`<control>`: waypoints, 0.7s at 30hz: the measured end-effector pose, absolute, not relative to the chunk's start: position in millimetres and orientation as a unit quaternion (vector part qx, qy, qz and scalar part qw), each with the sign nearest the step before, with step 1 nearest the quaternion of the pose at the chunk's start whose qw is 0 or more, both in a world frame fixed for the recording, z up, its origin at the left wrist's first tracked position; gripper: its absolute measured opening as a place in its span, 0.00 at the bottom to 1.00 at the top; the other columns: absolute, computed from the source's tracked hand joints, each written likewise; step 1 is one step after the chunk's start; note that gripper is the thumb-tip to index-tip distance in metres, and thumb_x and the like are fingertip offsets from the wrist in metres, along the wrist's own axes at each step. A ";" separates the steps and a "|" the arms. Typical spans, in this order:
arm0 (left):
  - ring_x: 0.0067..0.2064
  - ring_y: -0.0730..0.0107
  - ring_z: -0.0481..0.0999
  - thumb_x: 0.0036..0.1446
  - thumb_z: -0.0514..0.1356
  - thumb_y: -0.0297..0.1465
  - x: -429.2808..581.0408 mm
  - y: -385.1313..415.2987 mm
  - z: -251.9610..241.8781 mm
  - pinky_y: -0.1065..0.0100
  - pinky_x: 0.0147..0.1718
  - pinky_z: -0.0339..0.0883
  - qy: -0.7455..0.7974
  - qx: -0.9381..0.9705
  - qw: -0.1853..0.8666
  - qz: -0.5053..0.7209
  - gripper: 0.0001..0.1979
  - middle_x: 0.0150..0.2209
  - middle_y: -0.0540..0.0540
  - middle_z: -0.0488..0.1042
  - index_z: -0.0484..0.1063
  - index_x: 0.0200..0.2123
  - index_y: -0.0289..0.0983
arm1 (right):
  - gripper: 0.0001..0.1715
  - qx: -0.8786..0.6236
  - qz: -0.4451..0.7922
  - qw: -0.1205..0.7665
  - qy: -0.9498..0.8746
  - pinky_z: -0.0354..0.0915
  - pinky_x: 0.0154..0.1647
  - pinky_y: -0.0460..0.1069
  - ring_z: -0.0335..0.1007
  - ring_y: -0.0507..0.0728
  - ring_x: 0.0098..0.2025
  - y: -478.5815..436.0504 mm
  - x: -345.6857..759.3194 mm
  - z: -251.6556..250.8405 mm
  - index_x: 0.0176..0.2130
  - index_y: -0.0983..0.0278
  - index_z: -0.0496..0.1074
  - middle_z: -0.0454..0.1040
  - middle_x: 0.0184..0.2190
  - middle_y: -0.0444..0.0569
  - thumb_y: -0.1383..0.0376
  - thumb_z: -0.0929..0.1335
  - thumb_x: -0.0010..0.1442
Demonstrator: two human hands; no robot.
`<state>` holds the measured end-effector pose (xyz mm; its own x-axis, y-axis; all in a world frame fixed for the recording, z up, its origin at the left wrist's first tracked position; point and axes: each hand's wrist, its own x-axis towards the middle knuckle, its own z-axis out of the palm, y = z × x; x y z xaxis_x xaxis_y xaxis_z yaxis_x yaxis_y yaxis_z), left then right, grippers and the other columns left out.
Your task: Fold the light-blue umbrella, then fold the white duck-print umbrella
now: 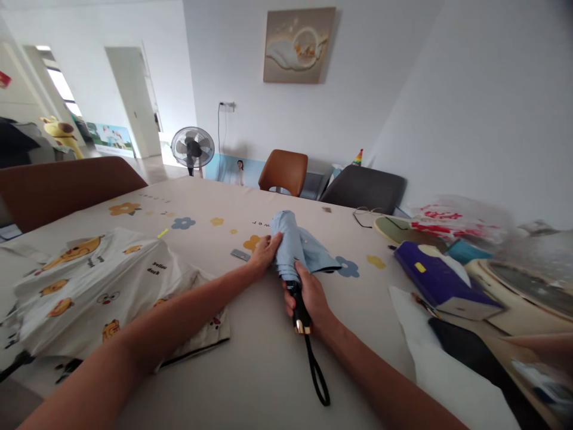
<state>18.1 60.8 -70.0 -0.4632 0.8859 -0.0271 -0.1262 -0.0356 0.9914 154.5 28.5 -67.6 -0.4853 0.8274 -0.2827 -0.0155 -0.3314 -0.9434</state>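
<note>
A light blue folding umbrella (287, 242) lies over the table, its canopy partly wrapped round the shaft and a loose flap spread to the right. My right hand (312, 294) is closed round the top of its black handle and the canopy's lower edge. From the handle's gold-coloured end a black wrist strap hangs toward me. My left hand (266, 254) grips the canopy's left side, with some fingertips hidden behind the fabric. Just left of that hand a small grey flat piece (240, 255) rests on the tablecloth.
A second umbrella, white with yellow ducks (111, 286), lies at the left. On the right are a purple tissue box (441, 280), eyeglasses (367, 210), plastic bags (456, 221) and a dark flat object (470, 358). Another person's arm (544, 346) shows at the right edge. Chairs (284, 170) stand beyond the table.
</note>
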 end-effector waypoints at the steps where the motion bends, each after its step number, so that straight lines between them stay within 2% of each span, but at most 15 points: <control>1: 0.49 0.56 0.67 0.46 0.62 0.40 16.0 61.5 -68.0 0.61 0.48 0.59 0.594 0.337 0.345 0.643 0.22 0.42 0.38 0.71 0.65 0.42 0.34 | 0.27 -0.424 0.690 0.311 -0.497 0.53 0.07 0.44 0.56 0.51 0.07 28.7 154.6 -67.7 0.22 0.65 0.64 0.59 0.06 0.42 0.46 0.57 0.57; 3: 0.53 0.58 0.63 0.44 0.64 0.32 15.3 59.6 -61.4 0.62 0.52 0.55 0.629 0.376 0.226 0.642 0.22 0.47 0.39 0.67 0.63 0.44 0.35 | 0.27 -0.449 0.657 0.336 -0.504 0.55 0.07 0.45 0.58 0.52 0.08 28.7 154.8 -68.0 0.23 0.65 0.64 0.61 0.07 0.43 0.47 0.58 0.57; 6: 0.49 0.61 0.65 0.48 0.58 0.28 25.6 49.3 -50.4 0.62 0.50 0.57 0.625 0.492 0.105 0.597 0.12 0.43 0.41 0.67 0.64 0.38 0.37 | 0.27 -0.473 0.614 0.371 -0.512 0.57 0.08 0.46 0.60 0.53 0.09 27.9 155.3 -67.5 0.23 0.66 0.65 0.63 0.08 0.45 0.46 0.58 0.56; 8: 0.47 0.61 0.67 0.50 0.55 0.30 37.5 40.9 -46.6 0.62 0.48 0.58 0.612 0.544 0.132 0.559 0.09 0.42 0.41 0.68 0.65 0.37 0.37 | 0.27 -0.480 0.590 0.388 -0.520 0.58 0.08 0.46 0.61 0.53 0.09 26.9 155.4 -66.2 0.21 0.65 0.64 0.63 0.08 0.46 0.47 0.59 0.56; 12: 0.54 0.56 0.61 0.51 0.56 0.35 56.9 30.9 -47.2 0.61 0.53 0.52 0.604 0.567 0.200 0.523 0.18 0.51 0.35 0.63 0.64 0.45 0.35 | 0.25 -0.485 0.556 0.394 -0.549 0.56 0.07 0.45 0.59 0.52 0.08 24.2 154.4 -63.2 0.18 0.64 0.61 0.64 0.09 0.47 0.49 0.60 0.56; 15: 0.58 0.53 0.57 0.49 0.57 0.34 63.9 28.1 -46.1 0.61 0.55 0.50 0.626 0.539 0.224 0.516 0.22 0.55 0.33 0.60 0.62 0.47 0.33 | 0.24 -0.481 0.544 0.381 -0.572 0.56 0.07 0.45 0.58 0.52 0.08 22.7 153.4 -63.2 0.17 0.64 0.60 0.64 0.09 0.47 0.52 0.59 0.57; 18: 0.57 0.52 0.57 0.46 0.59 0.34 67.3 25.6 -40.4 0.61 0.53 0.52 0.648 0.500 0.244 0.520 0.24 0.53 0.33 0.60 0.61 0.47 0.32 | 0.24 -0.472 0.534 0.368 -0.597 0.57 0.07 0.44 0.59 0.51 0.08 21.3 152.8 -64.7 0.18 0.64 0.60 0.63 0.09 0.46 0.54 0.58 0.58; 21: 0.54 0.56 0.61 0.45 0.60 0.33 64.7 24.6 -33.7 0.63 0.51 0.55 0.656 0.472 0.257 0.530 0.23 0.51 0.35 0.63 0.61 0.45 0.33 | 0.22 -0.466 0.522 0.353 -0.621 0.57 0.07 0.44 0.60 0.52 0.09 17.7 151.9 -65.1 0.21 0.65 0.61 0.63 0.09 0.44 0.53 0.58 0.57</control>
